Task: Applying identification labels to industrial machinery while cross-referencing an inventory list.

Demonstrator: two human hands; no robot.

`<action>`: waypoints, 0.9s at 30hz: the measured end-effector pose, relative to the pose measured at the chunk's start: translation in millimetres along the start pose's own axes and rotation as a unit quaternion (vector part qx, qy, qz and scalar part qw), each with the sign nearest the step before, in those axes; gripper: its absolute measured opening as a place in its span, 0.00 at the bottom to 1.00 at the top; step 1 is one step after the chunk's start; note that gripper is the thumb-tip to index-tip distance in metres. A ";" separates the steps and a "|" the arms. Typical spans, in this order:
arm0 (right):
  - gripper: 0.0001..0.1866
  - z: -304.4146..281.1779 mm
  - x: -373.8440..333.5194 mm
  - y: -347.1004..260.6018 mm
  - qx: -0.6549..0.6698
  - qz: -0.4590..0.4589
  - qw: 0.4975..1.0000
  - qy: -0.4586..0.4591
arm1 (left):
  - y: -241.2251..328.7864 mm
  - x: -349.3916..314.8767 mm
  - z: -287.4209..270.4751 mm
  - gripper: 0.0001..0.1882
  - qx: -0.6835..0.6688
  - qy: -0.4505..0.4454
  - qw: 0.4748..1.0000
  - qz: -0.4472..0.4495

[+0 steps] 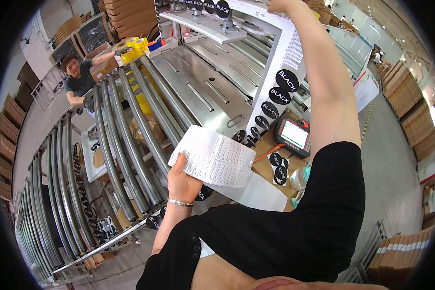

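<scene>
- Label sheet (212, 157): sits over the roller conveyor (125, 145), pinched at its lower corner by the left hand (181, 181), fingers closed on it.
- Right hand (280, 5) is up at the machine frame (280, 53); can't tell its grip, it's cut off.
- Looks like mid label-sticking; next needs peeling one cleanly.

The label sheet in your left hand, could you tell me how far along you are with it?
Done: round black stickers already sit in a row on the machine's white upright. In hand: the left hand holds the label sheet, most of its printed labels still on; the right hand reaches to the upright's top, its grip cut off. Left: those labels.
</scene>
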State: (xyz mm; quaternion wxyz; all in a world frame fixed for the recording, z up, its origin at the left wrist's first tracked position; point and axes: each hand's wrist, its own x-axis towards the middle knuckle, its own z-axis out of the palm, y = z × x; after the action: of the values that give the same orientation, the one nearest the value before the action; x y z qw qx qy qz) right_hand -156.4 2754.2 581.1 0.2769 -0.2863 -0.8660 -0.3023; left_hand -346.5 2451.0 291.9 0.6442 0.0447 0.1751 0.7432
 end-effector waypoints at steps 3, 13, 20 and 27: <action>0.18 11.0 -15.1 -40.2 -0.025 -0.028 0.982 0.184 | 0.0 3.2 1.5 0.20 0.011 -0.028 1.000 -0.002; 0.06 19.7 -146.6 -187.0 0.684 0.082 0.617 -0.379 | 3.0 -0.8 10.6 0.21 0.011 -0.042 0.999 0.002; 0.08 8.7 -154.2 -193.3 0.703 0.123 0.614 -0.338 | -2.8 -13.8 8.6 0.24 0.075 -0.092 0.993 0.009; 0.09 -1.4 -147.6 -191.8 0.718 0.131 0.586 -0.352 | 1.3 -16.6 8.8 0.27 0.015 -0.156 0.987 0.028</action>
State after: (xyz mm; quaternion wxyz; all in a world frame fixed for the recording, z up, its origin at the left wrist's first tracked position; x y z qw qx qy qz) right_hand -182.4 2579.4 415.7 0.1029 -0.1886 -0.7842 0.5821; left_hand -342.4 2436.5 303.2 0.6416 0.1745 0.0820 0.7424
